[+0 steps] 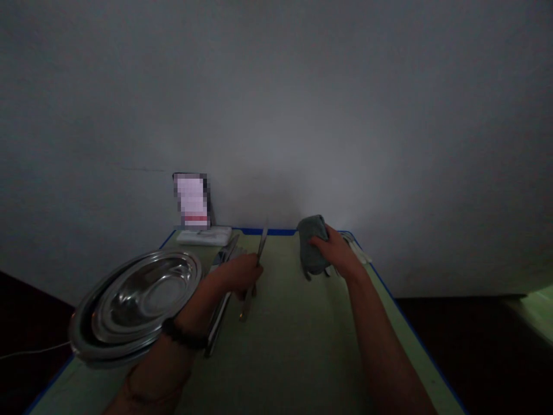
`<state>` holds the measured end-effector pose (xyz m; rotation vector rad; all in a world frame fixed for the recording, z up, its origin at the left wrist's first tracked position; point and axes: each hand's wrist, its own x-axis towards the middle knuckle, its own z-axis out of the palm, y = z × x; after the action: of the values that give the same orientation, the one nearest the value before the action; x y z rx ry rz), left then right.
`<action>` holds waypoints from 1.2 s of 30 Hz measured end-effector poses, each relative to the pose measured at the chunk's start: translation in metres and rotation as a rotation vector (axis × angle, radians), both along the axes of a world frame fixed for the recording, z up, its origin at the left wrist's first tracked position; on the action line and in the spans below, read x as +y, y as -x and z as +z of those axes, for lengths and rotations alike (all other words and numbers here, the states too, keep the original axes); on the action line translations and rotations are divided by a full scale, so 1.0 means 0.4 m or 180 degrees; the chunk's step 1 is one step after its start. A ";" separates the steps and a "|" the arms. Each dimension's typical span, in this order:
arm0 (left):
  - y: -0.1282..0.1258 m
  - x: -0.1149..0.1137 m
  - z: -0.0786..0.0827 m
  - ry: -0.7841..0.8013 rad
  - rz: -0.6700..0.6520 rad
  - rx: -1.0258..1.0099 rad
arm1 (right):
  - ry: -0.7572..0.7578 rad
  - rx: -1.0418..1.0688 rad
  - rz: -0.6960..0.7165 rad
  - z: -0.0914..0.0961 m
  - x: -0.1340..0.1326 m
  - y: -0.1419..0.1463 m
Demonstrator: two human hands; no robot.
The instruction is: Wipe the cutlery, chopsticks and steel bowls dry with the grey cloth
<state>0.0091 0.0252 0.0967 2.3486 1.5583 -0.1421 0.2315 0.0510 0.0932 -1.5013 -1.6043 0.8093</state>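
Note:
My left hand is closed around a metal table knife, whose blade points up and away while the handle end shows below my fingers. More knives lie lengthwise on the table beneath and to the left of that hand, partly covered by it. My right hand grips a folded grey-green cloth, thumb across its front. Behind the right hand, several pale metal utensils lie near the table's right edge; my hand hides part of them, so their kind is unclear.
Stacked round steel basins stand at the table's left side. At the back left, a blurred-out phone-like screen leans upright behind a white slab. The pale green table has a blue edge and meets a grey wall.

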 end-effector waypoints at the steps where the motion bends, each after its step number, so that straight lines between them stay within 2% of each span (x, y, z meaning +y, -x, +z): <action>1: 0.009 -0.001 0.021 0.0104 0.0004 -0.0178 | 0.0076 0.0314 -0.0035 0.002 -0.003 0.008; 3: 0.026 -0.016 0.058 0.0359 -0.0050 -0.0629 | 0.0168 0.0961 -0.0065 0.008 -0.011 0.025; 5: 0.045 -0.040 0.082 0.1000 0.0116 -0.1874 | 0.0149 0.1613 0.0062 0.020 -0.025 0.039; 6: 0.055 -0.052 0.091 0.1073 0.0135 -0.2241 | 0.0153 0.1895 0.0175 0.029 -0.035 0.045; 8: 0.075 -0.074 0.105 0.1182 0.0035 -0.2563 | 0.0222 0.2271 0.0390 0.049 -0.057 0.053; 10: 0.090 -0.087 0.117 0.1088 -0.0016 -0.2571 | 0.0308 0.2393 0.0433 0.068 -0.077 0.061; 14: 0.104 -0.096 0.132 0.0895 0.0009 -0.2252 | 0.0269 0.2675 -0.0080 0.082 -0.094 0.095; 17: 0.106 -0.100 0.132 0.0448 0.0152 -0.1769 | 0.0352 0.3199 -0.0307 0.081 -0.097 0.138; 20: 0.099 -0.106 0.131 0.0018 0.0141 -0.1542 | 0.0568 0.3792 0.0050 0.090 -0.107 0.176; 23: 0.085 -0.109 0.134 -0.0144 0.0060 -0.1683 | 0.0808 0.4334 0.0595 0.100 -0.118 0.196; 25: 0.073 -0.110 0.138 -0.0251 0.0083 -0.1721 | 0.0861 0.4504 0.0668 0.097 -0.122 0.203; 28: 0.057 -0.111 0.141 -0.0371 0.0151 -0.1698 | 0.0638 0.4341 0.0579 0.080 -0.123 0.216; 33: 0.030 -0.117 0.125 -0.0497 0.0132 -0.1456 | 0.0547 0.3739 0.0858 0.063 -0.127 0.232; 36: 0.016 -0.118 0.108 -0.0474 0.0148 -0.1301 | 0.0487 0.3767 0.0693 0.063 -0.120 0.230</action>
<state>0.0028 -0.0220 0.1399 2.2601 1.4559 0.4512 0.1395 0.0030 0.1183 -0.6307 -0.7884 1.5679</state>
